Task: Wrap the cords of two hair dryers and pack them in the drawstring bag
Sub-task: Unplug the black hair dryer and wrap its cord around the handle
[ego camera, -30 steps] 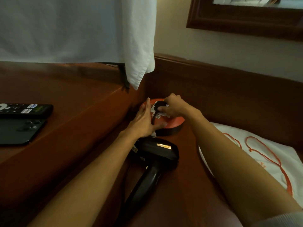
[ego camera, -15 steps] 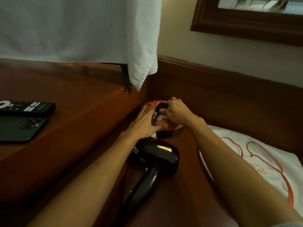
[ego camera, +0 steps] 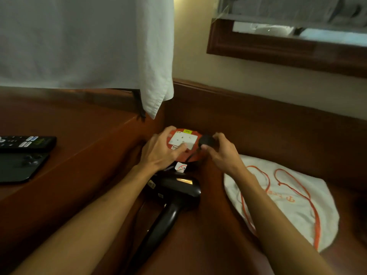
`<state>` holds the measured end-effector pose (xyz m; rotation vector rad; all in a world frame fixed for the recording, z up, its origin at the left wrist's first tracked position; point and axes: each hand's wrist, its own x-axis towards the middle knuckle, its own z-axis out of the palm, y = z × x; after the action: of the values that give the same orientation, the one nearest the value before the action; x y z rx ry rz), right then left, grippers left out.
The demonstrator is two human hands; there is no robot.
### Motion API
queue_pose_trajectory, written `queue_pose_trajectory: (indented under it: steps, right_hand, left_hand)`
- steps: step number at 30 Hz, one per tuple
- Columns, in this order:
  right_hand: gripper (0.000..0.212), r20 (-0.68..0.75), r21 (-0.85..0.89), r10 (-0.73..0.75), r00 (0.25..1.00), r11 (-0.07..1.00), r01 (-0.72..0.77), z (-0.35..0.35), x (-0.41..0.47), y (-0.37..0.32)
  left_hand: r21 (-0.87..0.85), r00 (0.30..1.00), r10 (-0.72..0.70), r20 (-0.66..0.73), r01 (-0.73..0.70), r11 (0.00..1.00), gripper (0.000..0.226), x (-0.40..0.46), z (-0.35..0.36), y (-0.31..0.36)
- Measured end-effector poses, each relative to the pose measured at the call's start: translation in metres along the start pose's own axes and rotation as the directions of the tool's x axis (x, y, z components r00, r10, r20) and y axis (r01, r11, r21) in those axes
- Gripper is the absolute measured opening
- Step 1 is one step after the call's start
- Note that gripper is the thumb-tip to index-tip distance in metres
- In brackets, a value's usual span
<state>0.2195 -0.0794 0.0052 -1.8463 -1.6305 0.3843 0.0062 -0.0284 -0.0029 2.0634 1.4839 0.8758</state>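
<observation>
The right hand pinches a round black plug in its grip beside the orange socket reel, where the left hand's straight fingers press.

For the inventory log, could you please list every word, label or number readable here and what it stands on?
Nothing reads clearly.
Drawstring bag: orange lettering, too blurred.
Yellow sticker on the orange socket reel: marks too small.
White tag by the hair dryer: red scribble, unreadable.
Remote: button marks blurred.
</observation>
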Motion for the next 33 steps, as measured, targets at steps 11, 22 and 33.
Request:
queue_pose_trajectory:
  steps: [11,22,33]
  right_hand:
    - [0.086,0.156,-0.071,0.266,0.951,0.964,-0.258,0.014,-0.052,0.044]
    - [0.057,0.106,-0.243,0.106,0.989,0.967,-0.077,-0.028,-0.231,0.03]
    - [0.042,-0.072,-0.151,0.031,0.997,0.988,-0.041,-0.112,-0.318,0.052]
  left_hand:
    - [0.039,0.994,-0.077,-0.077,0.08,0.996,0.034,-0.16,-0.015,0.057]
    - [0.209,0.991,-0.089,-0.102,0.109,0.972,0.077,-0.229,0.019,0.033]
    - [-0.086,0.998,-0.041,-0.049,0.036,0.996,0.063,-0.203,-0.014,0.137]
